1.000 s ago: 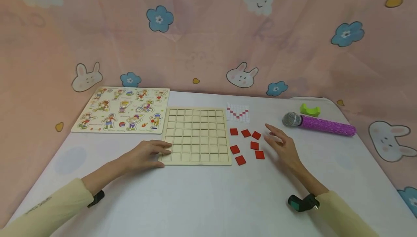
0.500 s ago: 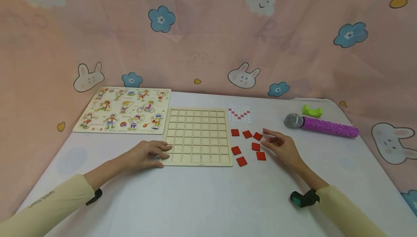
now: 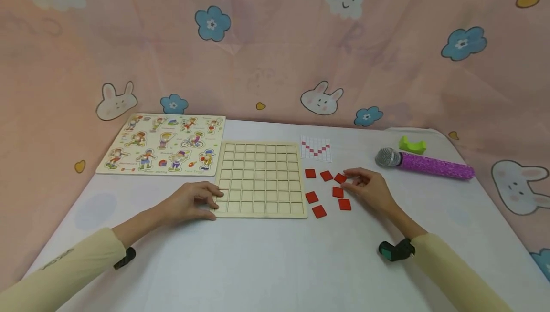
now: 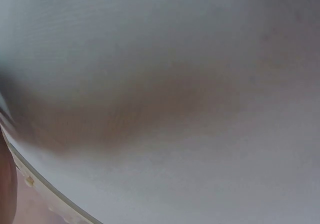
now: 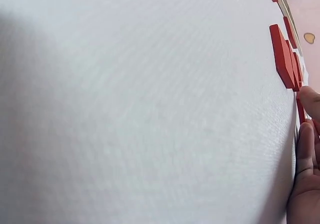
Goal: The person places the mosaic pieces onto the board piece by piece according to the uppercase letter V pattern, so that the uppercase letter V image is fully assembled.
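A pale wooden grid board lies flat on the table. My left hand is at its left edge, the bent fingertips touching the rim and the thumb by the near left corner. To the right of the board several small red square tiles lie scattered. My right hand pinches the rightmost far tile between thumb and index finger. In the right wrist view this tile shows between the thumb and a finger, near other tiles. The left wrist view holds mostly blurred table surface.
A white pattern card with a red V of squares lies behind the tiles. A picture puzzle board stands at the back left. A purple microphone and a lime green plastic piece lie at the back right.
My right hand has moved left to the nearest red tile, and its thumb and index finger have closed on it. The left hand has stayed at the board's edge, shifting only slightly.
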The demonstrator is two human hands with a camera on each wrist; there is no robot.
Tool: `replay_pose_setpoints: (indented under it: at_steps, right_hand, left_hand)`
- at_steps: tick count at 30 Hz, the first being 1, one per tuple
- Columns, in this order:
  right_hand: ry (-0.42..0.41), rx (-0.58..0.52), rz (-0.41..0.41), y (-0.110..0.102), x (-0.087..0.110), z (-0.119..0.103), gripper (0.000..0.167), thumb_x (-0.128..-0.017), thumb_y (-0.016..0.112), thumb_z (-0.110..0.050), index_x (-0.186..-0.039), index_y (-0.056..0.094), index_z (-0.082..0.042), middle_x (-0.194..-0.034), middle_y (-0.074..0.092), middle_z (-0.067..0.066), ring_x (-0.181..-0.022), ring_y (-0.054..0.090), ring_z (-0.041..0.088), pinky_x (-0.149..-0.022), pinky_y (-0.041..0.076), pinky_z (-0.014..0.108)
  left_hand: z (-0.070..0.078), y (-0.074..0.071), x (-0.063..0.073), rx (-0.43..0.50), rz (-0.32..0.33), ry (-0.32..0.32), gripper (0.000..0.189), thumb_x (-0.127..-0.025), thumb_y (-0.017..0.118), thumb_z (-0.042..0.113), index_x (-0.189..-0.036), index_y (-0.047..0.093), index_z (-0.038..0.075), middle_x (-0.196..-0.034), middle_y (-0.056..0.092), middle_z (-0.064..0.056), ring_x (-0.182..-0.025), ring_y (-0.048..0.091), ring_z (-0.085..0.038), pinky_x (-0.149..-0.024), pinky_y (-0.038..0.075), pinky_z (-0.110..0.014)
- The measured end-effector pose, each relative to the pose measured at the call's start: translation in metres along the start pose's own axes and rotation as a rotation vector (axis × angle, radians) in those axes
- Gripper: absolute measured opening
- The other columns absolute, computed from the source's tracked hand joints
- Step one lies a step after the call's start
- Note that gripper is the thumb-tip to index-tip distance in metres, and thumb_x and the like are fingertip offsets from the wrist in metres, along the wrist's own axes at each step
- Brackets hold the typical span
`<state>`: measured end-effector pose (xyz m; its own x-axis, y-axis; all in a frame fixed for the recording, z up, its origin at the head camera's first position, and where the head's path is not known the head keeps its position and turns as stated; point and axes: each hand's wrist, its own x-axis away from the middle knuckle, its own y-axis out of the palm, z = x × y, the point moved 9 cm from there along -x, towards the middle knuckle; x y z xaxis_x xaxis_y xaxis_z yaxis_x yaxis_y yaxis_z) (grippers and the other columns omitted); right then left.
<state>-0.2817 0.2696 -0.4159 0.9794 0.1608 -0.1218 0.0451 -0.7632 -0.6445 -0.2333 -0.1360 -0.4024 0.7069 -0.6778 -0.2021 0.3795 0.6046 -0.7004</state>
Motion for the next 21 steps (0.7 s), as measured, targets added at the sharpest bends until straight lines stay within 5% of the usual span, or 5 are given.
replay_pose_setpoints:
  at_steps: [9, 16, 21]
  right_hand:
    - [0.022, 0.041, 0.039, 0.0, -0.002, 0.001, 0.035, -0.086, 0.073, -0.018, -0.116, 0.064, 0.0, -0.094, 0.063, 0.014, -0.072, 0.051, 0.017, -0.058, 0.043, 0.012]
    - [0.025, 0.058, 0.049, 0.001, 0.0, 0.003, 0.036, -0.087, 0.072, -0.02, -0.117, 0.064, -0.002, -0.099, 0.065, 0.014, -0.074, 0.053, 0.019, -0.059, 0.045, 0.01]
    - [0.026, 0.05, 0.066, -0.003, 0.002, 0.003, 0.034, -0.089, 0.071, -0.017, -0.117, 0.064, -0.001, -0.107, 0.066, 0.017, -0.077, 0.057, 0.013, -0.065, 0.049, 0.007]
  left_hand:
    - [-0.007, -0.003, -0.001, 0.006, 0.031, -0.055, 0.022, -0.068, 0.087, 0.023, -0.082, 0.071, 0.018, -0.112, 0.063, -0.003, -0.109, 0.057, -0.023, -0.093, 0.051, -0.02]
    - [-0.012, 0.001, 0.0, 0.152, -0.005, -0.096, 0.023, -0.071, 0.085, 0.017, -0.086, 0.07, 0.01, -0.118, 0.058, -0.012, -0.108, 0.059, -0.027, -0.086, 0.056, -0.022]
    - [-0.011, 0.0, 0.001, 0.166, 0.002, -0.111, 0.023, -0.07, 0.085, 0.015, -0.086, 0.069, 0.009, -0.118, 0.058, -0.012, -0.111, 0.057, -0.029, -0.088, 0.055, -0.022]
